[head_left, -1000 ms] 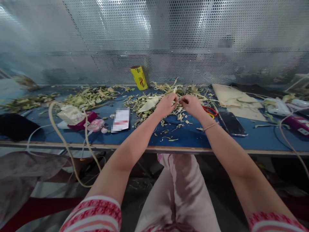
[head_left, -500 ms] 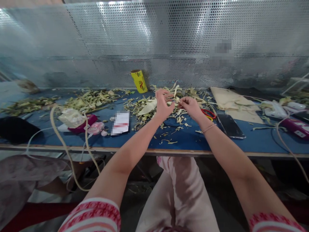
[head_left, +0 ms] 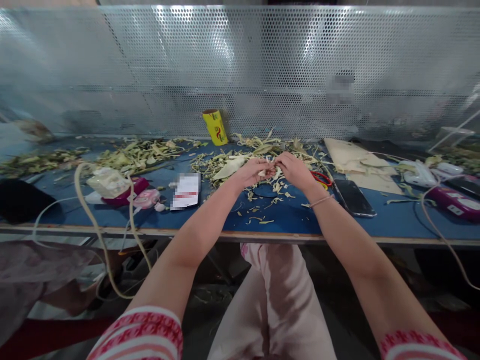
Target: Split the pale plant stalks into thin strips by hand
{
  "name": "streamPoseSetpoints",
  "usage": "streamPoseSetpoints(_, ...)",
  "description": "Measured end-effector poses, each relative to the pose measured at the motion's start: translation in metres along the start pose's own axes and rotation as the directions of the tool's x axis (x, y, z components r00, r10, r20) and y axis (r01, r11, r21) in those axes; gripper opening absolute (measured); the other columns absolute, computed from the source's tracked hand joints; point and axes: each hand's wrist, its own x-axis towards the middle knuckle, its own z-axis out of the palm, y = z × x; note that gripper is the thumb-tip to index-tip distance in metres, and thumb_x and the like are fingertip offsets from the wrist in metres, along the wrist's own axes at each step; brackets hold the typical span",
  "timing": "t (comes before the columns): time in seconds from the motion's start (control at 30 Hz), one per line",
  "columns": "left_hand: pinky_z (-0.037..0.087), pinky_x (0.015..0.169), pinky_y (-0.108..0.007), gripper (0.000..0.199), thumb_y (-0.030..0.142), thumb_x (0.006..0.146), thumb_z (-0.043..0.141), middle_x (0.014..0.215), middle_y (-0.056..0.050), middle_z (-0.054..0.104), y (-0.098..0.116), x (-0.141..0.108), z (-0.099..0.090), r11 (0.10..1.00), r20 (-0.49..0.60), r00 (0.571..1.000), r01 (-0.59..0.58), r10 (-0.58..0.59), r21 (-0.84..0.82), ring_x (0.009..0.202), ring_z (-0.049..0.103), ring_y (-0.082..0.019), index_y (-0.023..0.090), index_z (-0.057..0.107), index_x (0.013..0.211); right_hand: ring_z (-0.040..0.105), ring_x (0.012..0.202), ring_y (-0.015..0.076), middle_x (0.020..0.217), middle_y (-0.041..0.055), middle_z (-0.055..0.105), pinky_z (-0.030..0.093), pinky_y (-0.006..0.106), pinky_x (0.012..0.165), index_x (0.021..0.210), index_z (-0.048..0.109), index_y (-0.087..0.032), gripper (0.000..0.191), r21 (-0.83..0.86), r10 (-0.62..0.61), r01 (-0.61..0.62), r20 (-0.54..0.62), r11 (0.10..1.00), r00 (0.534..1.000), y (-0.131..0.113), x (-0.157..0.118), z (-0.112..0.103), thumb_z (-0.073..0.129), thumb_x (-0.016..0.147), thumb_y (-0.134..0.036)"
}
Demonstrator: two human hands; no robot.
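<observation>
My left hand and my right hand meet above a pile of dry, pale green plant strips. Between their fingertips is a small whitish plant piece, partly hidden by the fingers. The left fingers are curled around it, palm turned inward; the right thumb and fingers pinch at its other side. A broad pale leaf lies just left of the left hand. Close to my right wrist are red and yellow looped handles, which look like scissors.
Right of my forearm lies a dark phone, with brown cardboard behind it. A yellow tube stands by the perforated metal screen. Left are a white card, a pink pouch and a looped beige hose.
My hands have come together and slightly lower. The left hand has turned from raised, spread fingers to curled ones, closing with the right on the pale plant piece.
</observation>
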Motion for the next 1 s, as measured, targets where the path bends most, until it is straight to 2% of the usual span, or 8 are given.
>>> streamPoseSetpoints(0.13, 0.048, 0.062, -0.020, 0.022, 0.022, 0.062, 0.080, 0.062, -0.002, 0.061, -0.002, 0.002, -0.003, 0.995, 0.016, 0.998, -0.066, 0.065, 0.078, 0.059, 0.058, -0.006, 0.010, 0.063, 0.066, 0.054, 0.087, 0.0212, 0.090, 0.0103, 0.060, 0.043, 0.033, 0.081, 0.090, 0.058, -0.017, 0.019, -0.071, 0.014, -0.012, 0.036, 0.997, 0.999, 0.005, -0.002, -0.003, 0.039, 0.092, -0.019)
streamPoseSetpoints(0.3, 0.044, 0.055, -0.022, 0.022, 0.030, 0.065, 0.076, 0.058, -0.002, 0.060, -0.005, 0.003, -0.006, 0.938, 0.030, 0.979, -0.200, 0.200, 0.284, 0.054, 0.055, -0.008, 0.012, 0.063, 0.065, 0.055, 0.085, 0.0201, 0.090, 0.0099, 0.061, 0.043, 0.031, 0.076, 0.090, 0.058, -0.018, 0.019, -0.079, 0.031, -0.026, 0.071, 0.997, 0.997, 0.003, -0.004, -0.006, 0.040, 0.091, -0.018)
streamPoseSetpoints(0.5, 0.048, 0.065, -0.024, 0.019, 0.026, 0.065, 0.072, 0.063, -0.001, 0.063, -0.006, 0.007, -0.005, 0.840, -0.009, 0.941, -0.299, 0.340, 0.454, 0.062, 0.060, -0.011, 0.014, 0.059, 0.071, 0.056, 0.076, 0.0180, 0.078, 0.0063, 0.062, 0.044, 0.031, 0.073, 0.075, 0.058, -0.018, 0.011, 0.101, 0.222, -0.218, -0.023, 0.971, 0.975, 0.000, 0.001, -0.002, 0.050, 0.082, -0.017)
streamPoseSetpoints(0.57, 0.048, 0.067, -0.024, 0.018, 0.024, 0.065, 0.071, 0.065, 0.000, 0.063, -0.007, 0.009, -0.004, 0.823, -0.033, 0.928, -0.312, 0.371, 0.474, 0.064, 0.061, -0.011, 0.014, 0.059, 0.074, 0.057, 0.070, 0.0165, 0.071, 0.0037, 0.062, 0.045, 0.030, 0.069, 0.071, 0.058, -0.018, 0.009, 0.212, 0.338, -0.326, -0.021, 0.921, 0.941, 0.000, 0.003, 0.001, 0.053, 0.079, -0.017)
streamPoseSetpoints(0.67, 0.047, 0.066, -0.023, 0.015, 0.021, 0.066, 0.068, 0.067, 0.000, 0.063, -0.009, 0.010, -0.004, 0.770, -0.054, 0.903, -0.332, 0.427, 0.545, 0.064, 0.060, -0.011, 0.015, 0.061, 0.076, 0.058, 0.061, 0.0146, 0.062, 0.0007, 0.060, 0.047, 0.029, 0.064, 0.071, 0.058, -0.018, 0.006, 0.403, 0.488, -0.481, 0.093, 0.779, 0.868, 0.001, 0.005, 0.004, 0.055, 0.076, -0.018)
streamPoseSetpoints(0.8, 0.045, 0.064, -0.023, 0.010, 0.020, 0.068, 0.065, 0.069, -0.001, 0.063, -0.010, 0.009, -0.005, 0.701, -0.069, 0.885, -0.315, 0.461, 0.640, 0.062, 0.057, -0.011, 0.014, 0.062, 0.076, 0.058, 0.056, 0.0139, 0.058, -0.0006, 0.059, 0.050, 0.029, 0.060, 0.070, 0.058, -0.019, 0.005, 0.545, 0.547, -0.553, 0.194, 0.631, 0.815, 0.002, 0.005, 0.007, 0.058, 0.075, -0.022)
streamPoseSetpoints(0.9, 0.044, 0.063, -0.025, 0.009, 0.020, 0.070, 0.063, 0.069, -0.002, 0.063, -0.012, 0.011, -0.006, 0.702, -0.088, 0.889, -0.290, 0.449, 0.650, 0.061, 0.057, -0.011, 0.014, 0.062, 0.076, 0.059, 0.059, 0.0143, 0.061, -0.0001, 0.061, 0.050, 0.029, 0.061, 0.070, 0.058, -0.019, 0.005, 0.549, 0.542, -0.536, 0.170, 0.641, 0.823, -0.002, 0.005, 0.007, 0.060, 0.073, -0.023)
streamPoseSetpoints(1.0, 0.044, 0.064, -0.026, 0.011, 0.020, 0.068, 0.065, 0.068, -0.003, 0.063, -0.013, 0.012, -0.008, 0.709, -0.102, 0.891, -0.278, 0.443, 0.648, 0.061, 0.056, -0.012, 0.013, 0.062, 0.075, 0.059, 0.059, 0.0142, 0.063, 0.0005, 0.062, 0.049, 0.030, 0.064, 0.070, 0.059, -0.019, 0.004, 0.471, 0.533, -0.529, 0.139, 0.706, 0.835, -0.005, 0.006, 0.007, 0.060, 0.073, -0.021)
